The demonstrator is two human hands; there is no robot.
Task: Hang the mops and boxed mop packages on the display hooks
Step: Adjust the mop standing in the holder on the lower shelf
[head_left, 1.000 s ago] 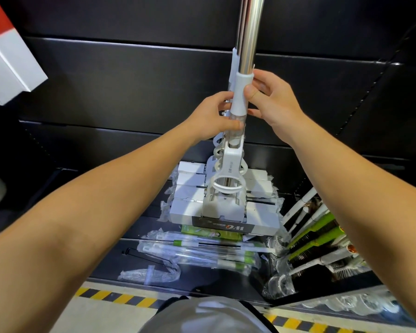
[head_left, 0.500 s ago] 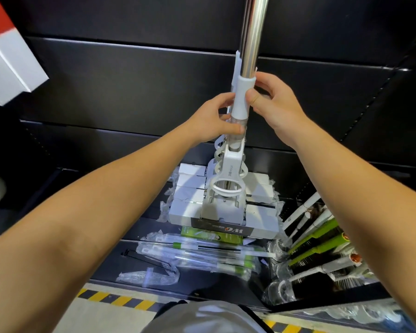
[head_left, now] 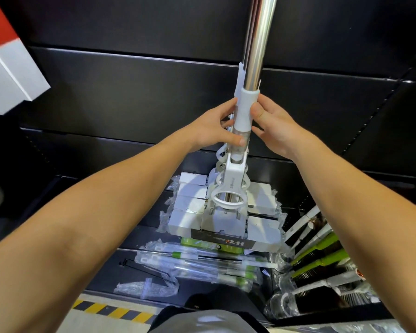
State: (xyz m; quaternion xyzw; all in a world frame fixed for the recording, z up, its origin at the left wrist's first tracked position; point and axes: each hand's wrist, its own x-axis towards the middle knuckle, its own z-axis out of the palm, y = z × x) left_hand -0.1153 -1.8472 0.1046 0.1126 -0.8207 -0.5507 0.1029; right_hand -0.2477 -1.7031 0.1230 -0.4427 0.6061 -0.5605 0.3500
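I hold the mop (head_left: 246,109) upright in front of me with both hands at the white collar where its steel pole (head_left: 258,39) ends. My left hand (head_left: 213,127) has a clenched grip on it: the fingers curl round the far side of the collar and the thumb presses across the clear section just below. My right hand (head_left: 275,126) grips the collar from the other side, with the thumb flat on the white plastic and the fingers wrapped behind. The pole runs up out of view at the top.

Below my hands the white joint and ring of the mop lead down to its folded white head (head_left: 223,219), which hangs above the low black shelf (head_left: 101,267). On that shelf, under the head, lie bagged mop handles (head_left: 202,263) with green bands and a loose clear plastic bag (head_left: 147,286). To the right, several brushes (head_left: 320,258) with green and white handles lean together, partly in plastic. Behind everything stands the dark slatted display wall (head_left: 130,97). A red and white box (head_left: 7,66) shows at the upper left. A yellow and black floor stripe (head_left: 111,311) runs along the shelf's front.
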